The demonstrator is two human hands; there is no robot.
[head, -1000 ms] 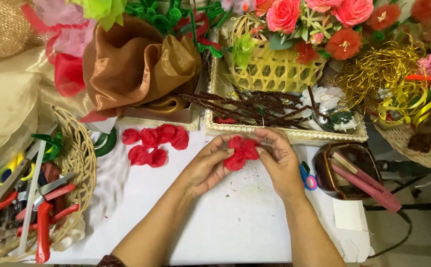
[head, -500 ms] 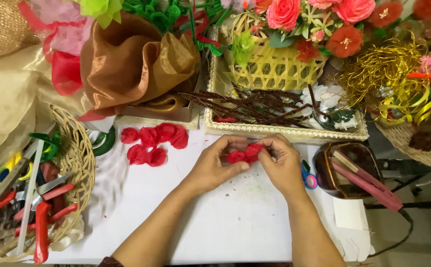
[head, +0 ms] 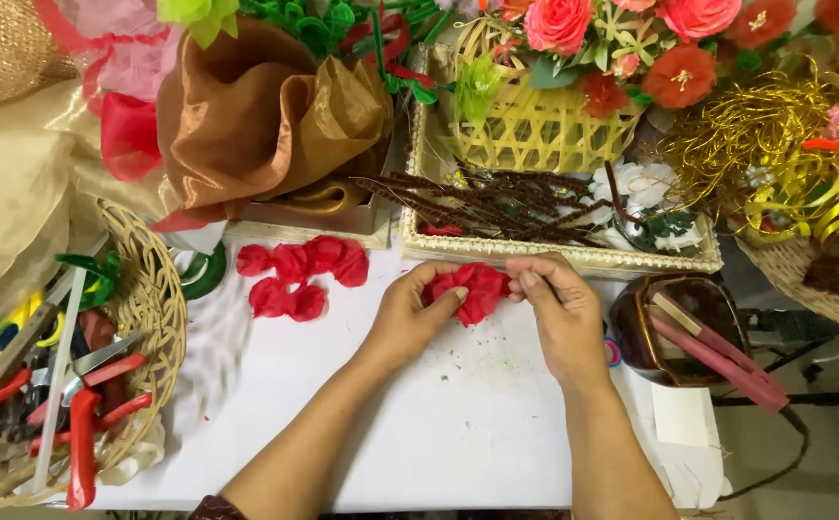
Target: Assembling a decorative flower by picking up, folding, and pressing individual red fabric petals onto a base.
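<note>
Centre of frame, slightly above middle: both hands meet on a red crepe-paper flower (head: 474, 290). Left hand (head: 410, 316) pinches its left edge, thumb on top; right hand (head: 562, 310) grips the right edge with the fingertips. Hands close together, each clamped on the flower, held just above the white table (head: 419, 433).

Left of the hands, middle of frame: loose cluster of red paper petals (head: 299, 277) lying on the table, well apart from the held flower.

Directly above the hands: shallow woven tray (head: 554, 252) holding dark brown stems (head: 496, 202).

Upper left: brown organza fabric (head: 256, 116), bunched.

Lower left: wicker basket (head: 154, 318) with red-handled pliers (head: 82, 424).

Right of the right hand: brown round container (head: 674, 327) with pink sticks across it.

Top right: artificial roses, pink and orange (head: 631, 29)
</note>
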